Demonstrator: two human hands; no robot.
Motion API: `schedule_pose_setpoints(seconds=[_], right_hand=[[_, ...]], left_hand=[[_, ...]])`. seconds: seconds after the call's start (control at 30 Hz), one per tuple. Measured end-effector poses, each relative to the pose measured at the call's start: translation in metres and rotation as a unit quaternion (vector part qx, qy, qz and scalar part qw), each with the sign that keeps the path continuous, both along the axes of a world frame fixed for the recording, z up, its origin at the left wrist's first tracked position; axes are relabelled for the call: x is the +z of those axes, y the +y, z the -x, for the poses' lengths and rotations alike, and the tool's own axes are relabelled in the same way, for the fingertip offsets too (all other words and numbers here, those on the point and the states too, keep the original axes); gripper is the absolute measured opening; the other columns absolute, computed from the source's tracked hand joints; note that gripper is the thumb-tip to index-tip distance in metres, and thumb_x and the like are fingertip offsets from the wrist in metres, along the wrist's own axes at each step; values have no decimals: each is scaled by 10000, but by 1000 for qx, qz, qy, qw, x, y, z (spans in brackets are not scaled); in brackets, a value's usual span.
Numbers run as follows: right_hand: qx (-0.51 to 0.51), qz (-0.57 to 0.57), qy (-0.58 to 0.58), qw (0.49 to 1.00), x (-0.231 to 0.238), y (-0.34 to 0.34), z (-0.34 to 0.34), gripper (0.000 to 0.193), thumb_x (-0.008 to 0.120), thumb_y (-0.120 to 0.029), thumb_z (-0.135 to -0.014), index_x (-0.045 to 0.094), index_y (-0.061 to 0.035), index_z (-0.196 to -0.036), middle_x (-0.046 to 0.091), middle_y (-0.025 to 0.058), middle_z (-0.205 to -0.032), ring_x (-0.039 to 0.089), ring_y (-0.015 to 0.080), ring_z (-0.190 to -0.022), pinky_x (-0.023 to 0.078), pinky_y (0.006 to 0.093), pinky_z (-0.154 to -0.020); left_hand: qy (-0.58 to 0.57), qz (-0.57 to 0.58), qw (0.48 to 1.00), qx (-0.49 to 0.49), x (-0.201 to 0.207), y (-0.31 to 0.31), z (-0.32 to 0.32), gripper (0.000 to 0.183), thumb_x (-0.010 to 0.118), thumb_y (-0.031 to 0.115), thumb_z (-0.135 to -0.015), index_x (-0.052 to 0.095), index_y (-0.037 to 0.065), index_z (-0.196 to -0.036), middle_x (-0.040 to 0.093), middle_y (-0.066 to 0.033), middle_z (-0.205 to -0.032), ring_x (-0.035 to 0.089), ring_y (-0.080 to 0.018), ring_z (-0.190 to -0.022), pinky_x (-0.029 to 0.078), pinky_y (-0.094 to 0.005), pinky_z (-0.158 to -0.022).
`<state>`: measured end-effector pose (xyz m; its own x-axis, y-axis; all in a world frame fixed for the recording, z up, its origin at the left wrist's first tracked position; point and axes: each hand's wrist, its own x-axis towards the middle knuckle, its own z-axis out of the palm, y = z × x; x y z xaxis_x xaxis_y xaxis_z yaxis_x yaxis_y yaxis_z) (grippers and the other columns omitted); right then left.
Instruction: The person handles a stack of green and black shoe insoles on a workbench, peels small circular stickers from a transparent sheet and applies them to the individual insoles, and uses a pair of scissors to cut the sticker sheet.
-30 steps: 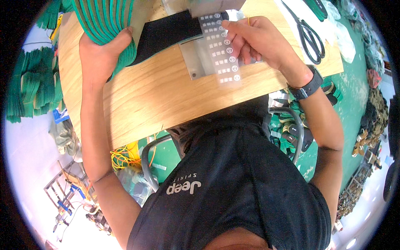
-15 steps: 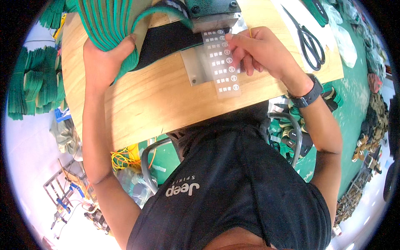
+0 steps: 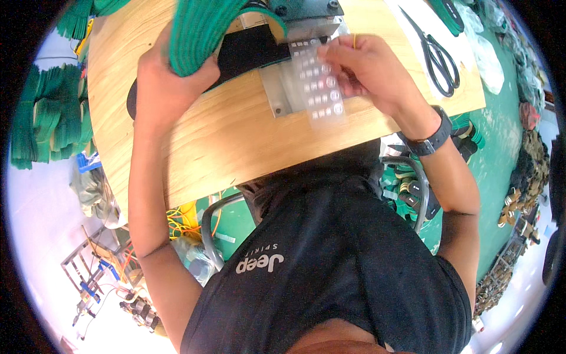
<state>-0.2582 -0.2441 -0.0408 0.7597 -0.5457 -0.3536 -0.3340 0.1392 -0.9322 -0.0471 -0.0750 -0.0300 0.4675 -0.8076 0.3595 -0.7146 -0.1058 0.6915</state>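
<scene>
My left hand (image 3: 177, 85) is wrapped round a bent stack of green insoles (image 3: 197, 35), with the thumb on its right side. Beneath that stack, a black insole (image 3: 250, 53) with a green edge lies on the table and reaches under the metal head of a press (image 3: 309, 26). My right hand (image 3: 371, 71) pinches a clear strip of white printed labels (image 3: 321, 103) between thumb and fingers, its upper end at the press head. Motion blurs the strip. Below it sits a flat metal plate (image 3: 276, 94).
Black-handled scissors (image 3: 439, 62) lie on a white sheet at the right of the wooden table (image 3: 194, 156). More green insoles (image 3: 53, 118) are piled at the left. A metal chair frame (image 3: 209, 230) and an orange cable (image 3: 183, 221) show below the table edge.
My left hand has moved right with the green insoles, closer to the press. The label strip has shifted slightly upward in my right hand and is now blurred.
</scene>
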Motion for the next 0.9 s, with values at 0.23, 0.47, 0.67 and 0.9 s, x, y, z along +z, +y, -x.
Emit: schedule_pose_setpoints(seconds=[0.23,0.47,0.67,0.9], right_hand=[[34,198,-18,980,44,-60,51,167,553,-224,-916,625,-78,-875,478,-85,-611,395,-5,-475,254,153,-420],[-16,516,50,855,35,-77,80,220,617,-195,-901,631,-39,-1056,625,-11,-914,549,69,-798,440,207,-694],[180,518,-77,833,29,-2,51,187,630,-15,-838,623,-26,-1025,627,81,-917,593,138,-784,467,239,-642],[-155,569,23,807,-1,-55,92,238,645,-89,-850,622,-28,-1079,655,95,-1017,604,158,-862,482,264,-733]], left_hand=[[-44,-51,998,20,1,14,2,279,732,128,-690,619,-6,-907,667,-140,-749,644,-188,-668,500,-303,-647],[-40,-73,996,32,2,44,-12,243,713,115,-679,630,-10,-869,658,-103,-741,596,-148,-642,492,-295,-639],[-38,-158,986,29,7,52,-27,300,739,183,-668,633,-5,-875,644,-63,-746,579,-129,-663,491,-298,-646],[0,-14,999,46,-25,84,-63,478,751,60,-648,582,-43,-1083,611,-106,-1055,569,-182,-936,444,-329,-883]])
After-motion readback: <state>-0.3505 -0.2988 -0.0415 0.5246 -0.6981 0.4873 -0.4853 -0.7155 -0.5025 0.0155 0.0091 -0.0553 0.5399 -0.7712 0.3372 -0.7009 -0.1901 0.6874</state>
